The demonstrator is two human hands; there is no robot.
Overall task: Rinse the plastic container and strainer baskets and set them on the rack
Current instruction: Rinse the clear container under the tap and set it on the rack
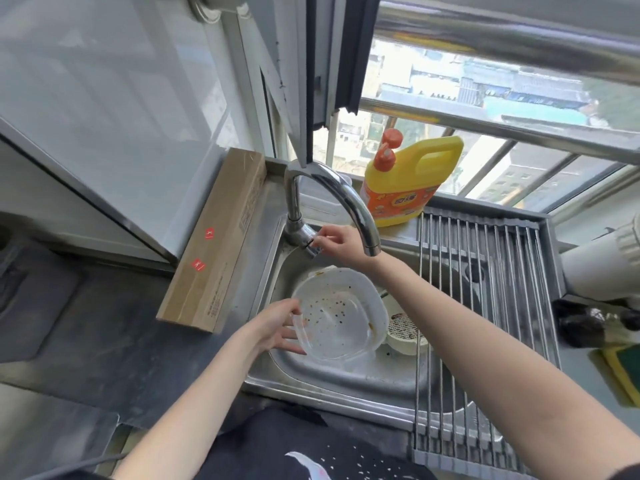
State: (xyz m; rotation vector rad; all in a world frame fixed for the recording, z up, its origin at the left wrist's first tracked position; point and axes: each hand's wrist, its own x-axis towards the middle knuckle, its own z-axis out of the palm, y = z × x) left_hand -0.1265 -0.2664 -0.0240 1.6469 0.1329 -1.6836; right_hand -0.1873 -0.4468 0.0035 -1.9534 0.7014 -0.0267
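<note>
The plastic container (pixel 329 327) is see-through and sits inside a white strainer basket (pixel 349 296), low in the middle of the view, over the steel sink (pixel 311 372). The basket has small holes and some brown specks on it. The left hand (pixel 277 325) is at 9 o'clock from the container and holds its near edge, with the thumb on the rim and the fingers curled under it. The right hand (pixel 337 240) is at 12 o'clock from the container, up by the tap. Its fingertips pinch the small handle (pixel 313 244) at the base of the shiny curved tap (pixel 332 199). The right arm goes across the top right side of the white basket. A second, cream strainer basket (pixel 405 329) peeks out at 3 o'clock from the container, partly hidden under the white one. The rack (pixel 485 271) of metal bars lies over the right side of the sink, at 3 o'clock. A yellow soap jug (pixel 412 181) with an orange pump top stands on the ledge at 1 o'clock, by the window. A long brown cardboard box (pixel 214 244) leans by the wall at 10 o'clock, just left of the sink. A yellow and green sponge (pixel 620 372) is at the far right edge.
</note>
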